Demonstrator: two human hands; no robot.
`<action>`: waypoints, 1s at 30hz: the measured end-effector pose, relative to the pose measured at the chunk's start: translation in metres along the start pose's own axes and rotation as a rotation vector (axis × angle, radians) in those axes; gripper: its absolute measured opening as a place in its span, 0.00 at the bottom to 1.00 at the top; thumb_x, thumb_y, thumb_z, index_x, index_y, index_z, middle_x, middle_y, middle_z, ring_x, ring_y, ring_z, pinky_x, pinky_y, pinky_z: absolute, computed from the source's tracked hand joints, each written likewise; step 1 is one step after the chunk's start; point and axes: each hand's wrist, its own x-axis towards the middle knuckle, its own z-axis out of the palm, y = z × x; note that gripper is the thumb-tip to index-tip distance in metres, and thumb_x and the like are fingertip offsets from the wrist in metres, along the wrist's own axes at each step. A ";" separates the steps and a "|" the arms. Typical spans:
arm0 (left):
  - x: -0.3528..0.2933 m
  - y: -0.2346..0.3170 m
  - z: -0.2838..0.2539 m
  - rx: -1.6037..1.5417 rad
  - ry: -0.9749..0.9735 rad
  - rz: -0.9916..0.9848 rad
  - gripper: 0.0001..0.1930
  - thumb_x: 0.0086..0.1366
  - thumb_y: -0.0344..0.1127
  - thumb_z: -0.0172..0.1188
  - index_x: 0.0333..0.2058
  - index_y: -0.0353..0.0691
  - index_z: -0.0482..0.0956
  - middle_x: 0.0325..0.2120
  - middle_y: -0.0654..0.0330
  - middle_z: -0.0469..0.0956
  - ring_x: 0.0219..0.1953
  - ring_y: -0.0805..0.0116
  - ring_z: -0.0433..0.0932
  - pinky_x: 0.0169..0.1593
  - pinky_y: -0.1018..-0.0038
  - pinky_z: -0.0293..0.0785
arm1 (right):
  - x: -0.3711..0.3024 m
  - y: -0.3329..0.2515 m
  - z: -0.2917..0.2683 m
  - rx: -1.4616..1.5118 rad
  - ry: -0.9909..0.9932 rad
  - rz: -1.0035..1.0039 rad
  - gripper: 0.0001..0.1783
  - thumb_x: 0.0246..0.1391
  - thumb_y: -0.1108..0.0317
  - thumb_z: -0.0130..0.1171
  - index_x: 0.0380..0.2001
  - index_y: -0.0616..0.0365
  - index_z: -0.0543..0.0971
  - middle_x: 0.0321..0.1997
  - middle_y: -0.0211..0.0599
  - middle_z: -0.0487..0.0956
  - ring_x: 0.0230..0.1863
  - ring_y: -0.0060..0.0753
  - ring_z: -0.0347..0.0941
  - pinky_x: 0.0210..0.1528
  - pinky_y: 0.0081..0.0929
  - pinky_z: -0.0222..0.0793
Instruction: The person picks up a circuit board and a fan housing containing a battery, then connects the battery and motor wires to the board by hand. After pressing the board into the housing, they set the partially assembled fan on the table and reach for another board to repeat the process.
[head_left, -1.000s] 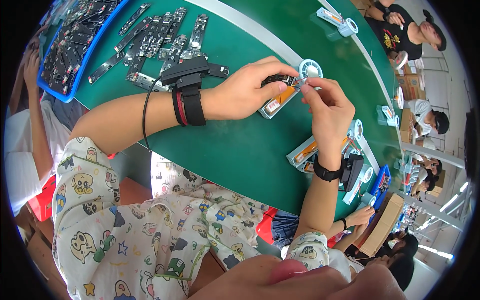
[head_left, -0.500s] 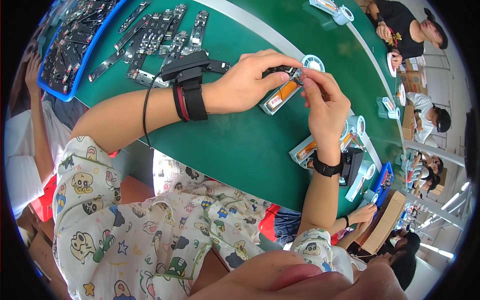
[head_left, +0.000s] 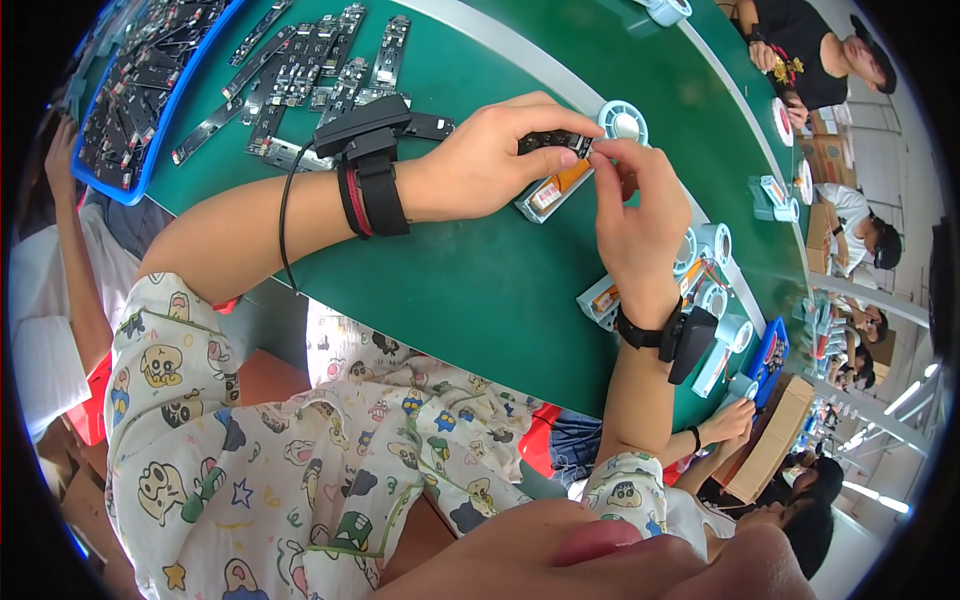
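A small black circuit board [head_left: 553, 143] is pinched between the thumb and fingers of my left hand [head_left: 480, 160], its component side partly showing. At the board's right end, the fingertips of my right hand [head_left: 645, 220] are pressed together; whatever they hold is hidden. Just below the board, on the green table, lies an open light-blue handheld fan [head_left: 625, 122] with a round head. An orange battery [head_left: 572, 181] with a white label sits in its handle, partly covered by my hands.
Loose circuit boards [head_left: 300, 70] are spread at the upper left, beside a blue tray [head_left: 152, 165] full of more boards. Several open fan housings [head_left: 712, 298] lie beyond my right wrist. A cardboard box [head_left: 768, 440] stands at the right; co-workers sit around the green table [head_left: 440, 290].
The board has tilted, showing more of its face. My right hand has turned and shifted slightly left, its fingers closer together at the board's end. The left hand keeps its grip.
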 end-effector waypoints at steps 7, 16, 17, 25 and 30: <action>-0.002 0.001 0.001 0.053 0.041 0.052 0.16 0.67 0.29 0.64 0.54 0.42 0.83 0.44 0.58 0.79 0.48 0.61 0.78 0.54 0.69 0.73 | 0.005 0.002 -0.004 -0.178 0.015 -0.378 0.09 0.56 0.81 0.66 0.40 0.61 0.80 0.35 0.35 0.84 0.32 0.23 0.79 0.34 0.22 0.75; -0.006 0.005 0.000 0.402 0.109 0.216 0.17 0.62 0.29 0.68 0.50 0.47 0.86 0.40 0.63 0.79 0.45 0.64 0.78 0.52 0.67 0.67 | 0.000 -0.017 -0.002 0.351 -0.018 0.241 0.17 0.55 0.82 0.67 0.47 0.63 0.76 0.37 0.37 0.85 0.35 0.22 0.80 0.38 0.21 0.76; -0.006 0.005 0.000 0.437 0.093 0.216 0.18 0.61 0.29 0.69 0.51 0.47 0.86 0.41 0.63 0.79 0.45 0.64 0.77 0.52 0.66 0.66 | 0.000 -0.020 -0.001 0.363 -0.011 0.310 0.17 0.55 0.81 0.67 0.47 0.63 0.76 0.38 0.37 0.85 0.35 0.22 0.80 0.38 0.20 0.76; -0.007 0.003 0.002 0.511 0.132 0.255 0.18 0.65 0.30 0.66 0.54 0.45 0.83 0.40 0.61 0.78 0.43 0.65 0.77 0.50 0.68 0.68 | 0.006 -0.016 -0.008 0.364 0.055 0.407 0.15 0.56 0.77 0.67 0.46 0.65 0.77 0.35 0.36 0.85 0.32 0.20 0.79 0.36 0.20 0.75; -0.002 0.002 0.008 0.224 0.162 0.031 0.17 0.69 0.30 0.63 0.55 0.42 0.81 0.40 0.57 0.77 0.42 0.63 0.77 0.48 0.69 0.72 | 0.011 -0.014 -0.041 0.045 -0.211 0.539 0.14 0.59 0.75 0.65 0.47 0.65 0.79 0.37 0.34 0.85 0.34 0.20 0.78 0.39 0.20 0.75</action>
